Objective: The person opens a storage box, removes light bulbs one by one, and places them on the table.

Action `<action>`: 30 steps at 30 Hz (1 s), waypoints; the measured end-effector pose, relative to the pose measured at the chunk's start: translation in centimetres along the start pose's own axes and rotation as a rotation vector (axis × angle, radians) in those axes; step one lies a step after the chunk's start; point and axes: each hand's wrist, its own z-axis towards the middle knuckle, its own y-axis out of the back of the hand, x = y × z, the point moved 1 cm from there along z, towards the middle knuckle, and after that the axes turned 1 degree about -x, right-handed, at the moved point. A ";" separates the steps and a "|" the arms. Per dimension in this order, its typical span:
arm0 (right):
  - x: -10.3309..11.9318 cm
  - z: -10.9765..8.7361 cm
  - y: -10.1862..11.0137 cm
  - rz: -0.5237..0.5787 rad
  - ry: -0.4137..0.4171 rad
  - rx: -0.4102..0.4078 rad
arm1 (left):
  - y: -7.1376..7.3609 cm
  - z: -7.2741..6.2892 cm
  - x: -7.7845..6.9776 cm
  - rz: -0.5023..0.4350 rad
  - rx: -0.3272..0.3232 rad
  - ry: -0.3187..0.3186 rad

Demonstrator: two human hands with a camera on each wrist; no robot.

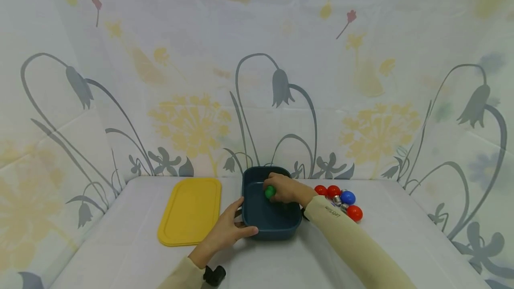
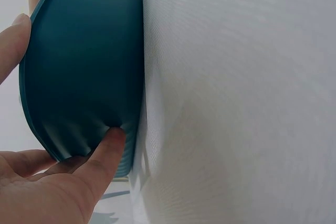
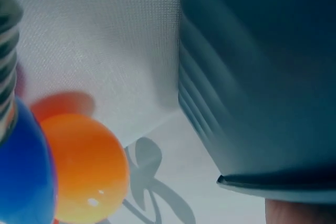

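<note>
A dark teal plastic container [image 1: 270,235] sits on the white cloth in the middle. My left hand [image 1: 225,229] holds its near left corner, thumb at the front rim and fingers against the outer side wall; the left wrist view shows these fingers [image 2: 107,153] on the wall. Inside the container, my right hand [image 1: 287,189] grips a green bulb [image 1: 270,192] by its far end, green round part facing out. Its base is hidden by the fingers. In the right wrist view the container wall [image 3: 252,103] hides most of that hand.
Right of the container lie several bulbs with silver screw bases: red bulbs [image 1: 354,213] and a blue bulb [image 1: 347,197], close to the right forearm. A yellow rectangular lid [image 1: 190,212] lies flat at the left. Behind the table hangs a flower-patterned cloth [image 1: 257,137].
</note>
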 end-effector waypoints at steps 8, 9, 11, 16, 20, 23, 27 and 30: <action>0.2 -0.9 0.9 0.034 -0.002 -0.034 | 0.0 0.0 -0.1 -0.009 -0.001 0.002; 0.2 -1.1 1.1 0.047 -0.003 -0.041 | 0.0 0.0 -0.2 -0.011 0.000 0.003; 0.3 -1.5 1.6 0.073 -0.013 -0.051 | 0.0 0.0 -0.2 -0.014 0.000 0.003; 0.2 -2.8 2.4 0.122 -0.006 -0.092 | 0.0 0.0 -0.2 -0.010 -0.003 -0.001; 0.1 -4.1 2.9 0.138 0.020 -0.139 | -0.1 -0.2 -0.3 -0.023 0.001 -0.003; 0.1 -5.1 3.2 0.142 0.044 -0.171 | -0.1 -0.3 -0.5 -0.030 0.002 -0.002; 0.2 -6.6 3.6 0.142 0.054 -0.214 | -0.1 -0.3 -0.5 -0.027 -0.007 -0.002; 0.2 -8.0 3.7 0.130 0.046 -0.251 | -0.1 -0.2 -0.4 -0.017 -0.011 -0.002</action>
